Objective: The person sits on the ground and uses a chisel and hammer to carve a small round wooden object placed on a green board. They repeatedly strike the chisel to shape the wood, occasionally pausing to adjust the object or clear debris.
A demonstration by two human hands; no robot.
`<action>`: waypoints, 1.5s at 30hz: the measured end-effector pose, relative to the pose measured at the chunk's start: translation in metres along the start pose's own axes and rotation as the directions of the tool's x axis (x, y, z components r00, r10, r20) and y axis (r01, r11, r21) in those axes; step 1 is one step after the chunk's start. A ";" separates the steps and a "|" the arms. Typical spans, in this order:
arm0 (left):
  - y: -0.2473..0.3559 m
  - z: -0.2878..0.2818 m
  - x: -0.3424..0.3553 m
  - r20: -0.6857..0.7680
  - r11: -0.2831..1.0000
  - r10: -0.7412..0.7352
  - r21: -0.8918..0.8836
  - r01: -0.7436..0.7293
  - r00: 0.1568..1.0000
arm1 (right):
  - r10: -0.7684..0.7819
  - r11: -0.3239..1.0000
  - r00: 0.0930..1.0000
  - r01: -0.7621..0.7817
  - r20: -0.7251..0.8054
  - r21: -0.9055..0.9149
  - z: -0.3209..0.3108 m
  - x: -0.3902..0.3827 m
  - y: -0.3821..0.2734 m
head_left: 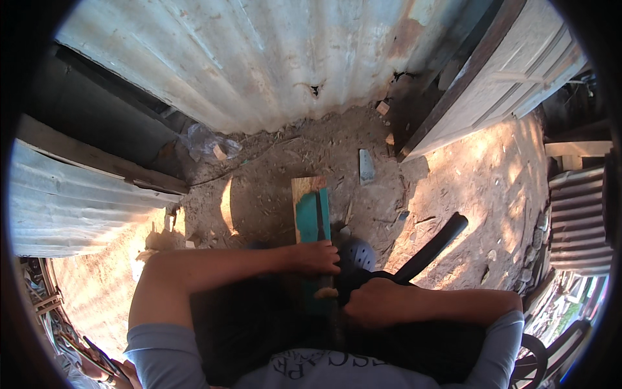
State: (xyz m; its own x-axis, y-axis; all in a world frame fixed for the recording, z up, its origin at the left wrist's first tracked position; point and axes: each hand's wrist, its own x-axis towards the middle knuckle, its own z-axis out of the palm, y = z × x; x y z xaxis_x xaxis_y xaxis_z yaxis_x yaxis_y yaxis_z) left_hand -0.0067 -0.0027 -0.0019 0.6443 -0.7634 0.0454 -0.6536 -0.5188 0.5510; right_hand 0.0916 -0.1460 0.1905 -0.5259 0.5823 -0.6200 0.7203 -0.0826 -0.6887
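A turquoise-painted wooden board [310, 217] with a bare, pale far end points away from me, between my legs. A dark, narrow strip [320, 209], tapering like a blade, lies along its top. My left hand [315, 257] is closed over the board and this strip, and I cannot tell which it grips. Nearer me, a pale curled wood piece [325, 293] rests on the board. My right hand [374, 303] is a fist beside the board's near part; what it holds is hidden. Past that fist a long black bar [433, 246] with a rounded end slants up and right.
A blue-grey clog [357, 253] stands right of the board on the dirt floor [272, 194]. Ahead are a flat pale piece [367, 166], a clear plastic bag [208, 141] and a corrugated metal wall [259, 65]. A panelled door [492, 78] leans at the right.
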 end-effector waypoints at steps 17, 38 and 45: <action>-0.009 0.011 -0.003 0.082 0.998 -0.017 0.064 0.012 0.996 | -0.080 0.986 0.987 0.058 -0.139 -0.156 0.029 0.007 0.006; -0.016 0.015 -0.013 0.089 0.984 -0.043 0.177 0.027 0.995 | 0.314 0.949 0.948 -0.315 0.039 0.005 0.066 0.027 0.080; -0.016 0.018 -0.014 0.085 0.976 -0.045 0.215 0.026 0.995 | 0.336 0.942 0.938 -0.335 -0.089 0.028 0.093 0.030 0.108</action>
State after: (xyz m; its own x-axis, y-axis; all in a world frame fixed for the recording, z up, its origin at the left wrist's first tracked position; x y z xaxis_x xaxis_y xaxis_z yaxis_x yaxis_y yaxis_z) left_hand -0.0123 0.0094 -0.0267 0.6372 -0.7690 -0.0508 -0.7066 -0.6092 0.3601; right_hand 0.1113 -0.2122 0.0626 -0.2107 0.5899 -0.7795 0.8422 -0.2953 -0.4511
